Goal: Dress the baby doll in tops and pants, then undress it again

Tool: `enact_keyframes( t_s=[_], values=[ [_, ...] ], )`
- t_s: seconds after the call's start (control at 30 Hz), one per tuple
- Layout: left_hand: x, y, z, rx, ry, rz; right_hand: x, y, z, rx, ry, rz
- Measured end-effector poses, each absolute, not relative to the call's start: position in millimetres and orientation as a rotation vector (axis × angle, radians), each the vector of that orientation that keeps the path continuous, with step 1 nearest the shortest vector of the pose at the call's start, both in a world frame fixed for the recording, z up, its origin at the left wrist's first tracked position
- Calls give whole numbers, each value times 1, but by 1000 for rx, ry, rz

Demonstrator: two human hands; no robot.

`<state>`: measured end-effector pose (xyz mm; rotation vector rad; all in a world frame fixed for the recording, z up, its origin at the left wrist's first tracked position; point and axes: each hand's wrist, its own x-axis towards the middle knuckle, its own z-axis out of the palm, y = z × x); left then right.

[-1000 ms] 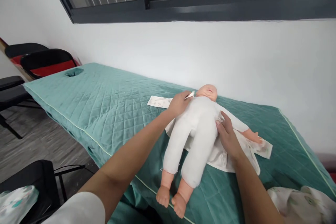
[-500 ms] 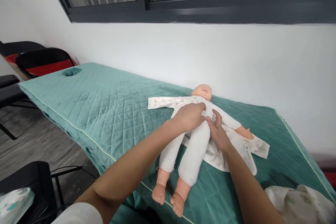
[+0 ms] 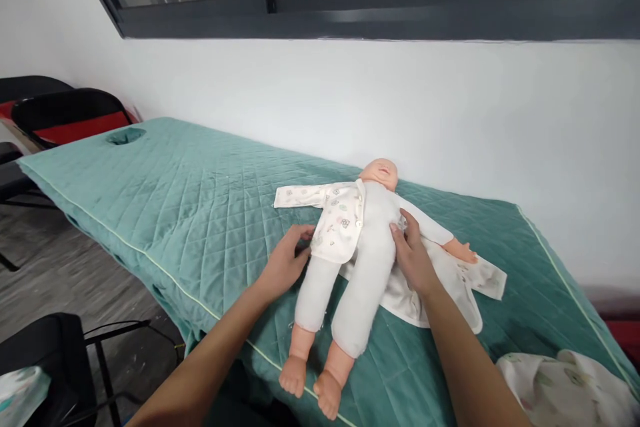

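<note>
A baby doll [image 3: 380, 233] with a white cloth body lies on its back on a green quilted bed cover [image 3: 215, 227]. Its printed baby shirt [image 3: 340, 227] has one sleeve on the doll's arm at the left, and that front panel lies across the torso. The other half spreads flat under the bare-sleeved side, its empty sleeve [image 3: 493, 278] beyond the doll's hand. My left hand [image 3: 286, 261], fingers bent and apart, is at the panel's outer lower edge. My right hand [image 3: 414, 252] rests against the doll's opposite hip, thumb and fingers apart.
A crumpled printed cloth [image 3: 565, 387] lies at the bed's near right. Against the far side stands a white wall [image 3: 240, 87] below a dark window frame [image 3: 350, 23]. Black chairs [image 3: 70, 113] stand at left, and a black seat [image 3: 50, 353] with a packet is nearby.
My left hand has moved from the doll's belly to its side, uncovering the shirt's front panel across the torso. My right hand stays by the hip. The view has shifted slightly.
</note>
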<state>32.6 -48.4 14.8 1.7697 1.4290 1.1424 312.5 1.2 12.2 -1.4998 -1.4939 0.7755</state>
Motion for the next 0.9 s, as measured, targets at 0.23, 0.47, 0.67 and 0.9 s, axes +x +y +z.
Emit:
enact_keyframes(
  t_s=[0.23, 0.47, 0.67, 0.9],
  values=[
    [39, -53, 7, 1894, 1527, 892, 315, 2, 10, -1535, -1490, 734],
    [38, -60, 0, 1865, 1600, 1012, 314, 0, 11, -1547, -1476, 708],
    [31, -81, -2, 1938, 1457, 1185, 315, 1, 8, -1521, -1476, 702],
    [45, -38, 23, 1937, 1402, 1478, 315, 2, 7, -1482, -1469, 733]
  ],
)
